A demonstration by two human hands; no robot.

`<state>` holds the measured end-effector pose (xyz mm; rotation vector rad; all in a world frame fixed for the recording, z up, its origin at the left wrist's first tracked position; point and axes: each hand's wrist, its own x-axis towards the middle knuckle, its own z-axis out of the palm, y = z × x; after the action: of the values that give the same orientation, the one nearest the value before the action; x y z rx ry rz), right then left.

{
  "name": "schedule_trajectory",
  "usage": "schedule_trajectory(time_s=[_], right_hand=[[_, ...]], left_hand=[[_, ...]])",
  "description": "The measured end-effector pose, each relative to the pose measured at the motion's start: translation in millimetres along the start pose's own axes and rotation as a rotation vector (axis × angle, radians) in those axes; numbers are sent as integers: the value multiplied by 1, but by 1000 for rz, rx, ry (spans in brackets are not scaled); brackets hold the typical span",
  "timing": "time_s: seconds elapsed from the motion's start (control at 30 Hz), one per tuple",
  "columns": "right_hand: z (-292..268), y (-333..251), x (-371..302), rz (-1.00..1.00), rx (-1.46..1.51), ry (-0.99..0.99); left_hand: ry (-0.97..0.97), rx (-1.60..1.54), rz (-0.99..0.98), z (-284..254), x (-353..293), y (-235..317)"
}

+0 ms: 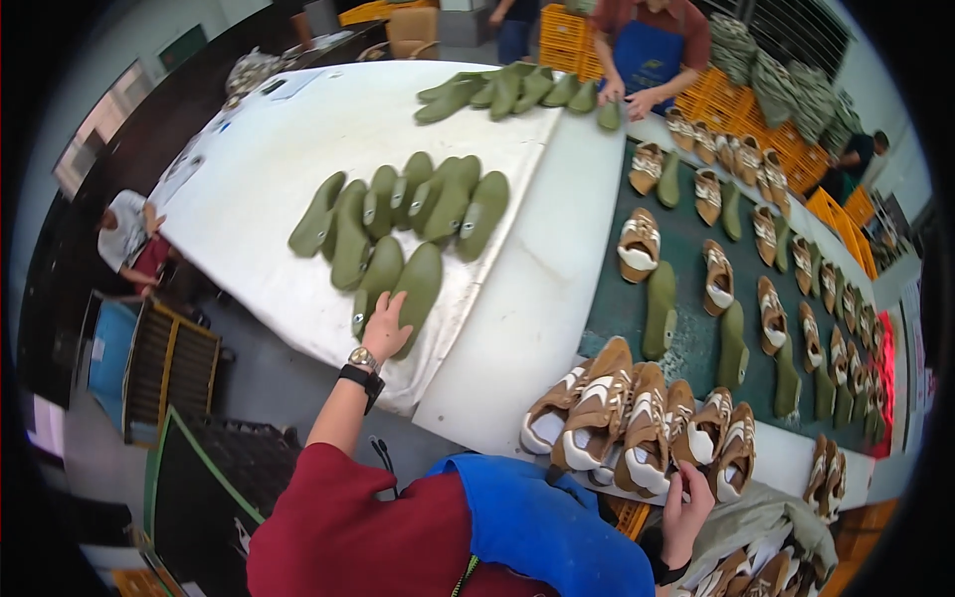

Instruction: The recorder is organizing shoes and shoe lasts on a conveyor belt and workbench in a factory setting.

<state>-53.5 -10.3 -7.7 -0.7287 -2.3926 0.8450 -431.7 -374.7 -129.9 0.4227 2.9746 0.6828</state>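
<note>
My left hand [386, 326] reaches over the white table with its fingers spread. It rests on the nearest two of a cluster of green shoe lasts, touching the right one [420, 284] and the left one [378, 274]. My right hand [686, 505] is low at the table's near edge, beside the heels of brown-and-white sneakers [647, 428] packed close together. Its thumb and fingers are curled together next to the sneaker [734, 460] on the right end; what they hold, if anything, is hidden.
Green belt [627, 308] to the right carries rows of sneakers and lasts. Across the table a co-worker in a blue apron [647, 60] handles a last [609, 114] beside more lasts. A wheeled cart [169, 368] stands left. More sneakers [746, 577] sit below the near edge.
</note>
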Motion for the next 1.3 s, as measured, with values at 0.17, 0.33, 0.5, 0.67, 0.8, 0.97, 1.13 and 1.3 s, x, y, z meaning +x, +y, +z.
schedule_trajectory(time_s=[0.17,0.33,0.5,0.67,0.8,0.97,1.13,1.3], right_hand=[[20,-22,19,-142,55,-113],[42,-40,19,-161,139,-193],[59,-54,15,-223,120,-246],[63,-63,11,-254,116,-302],[61,-61,9,-192,119,-280],[71,-60,7,-212,118,-260],[80,-65,11,-196,108,-321],[89,-73,16,-176,134,-296]], left_hand=[[121,-456,-165,23,2,-34],[50,-632,-95,43,-38,-15],[-68,-553,103,78,-52,55],[63,-410,233,87,-21,96],[556,32,214,25,4,4],[95,-433,-220,-9,-2,-88],[-17,-615,-264,17,-38,-58],[-119,-551,108,56,-68,33]])
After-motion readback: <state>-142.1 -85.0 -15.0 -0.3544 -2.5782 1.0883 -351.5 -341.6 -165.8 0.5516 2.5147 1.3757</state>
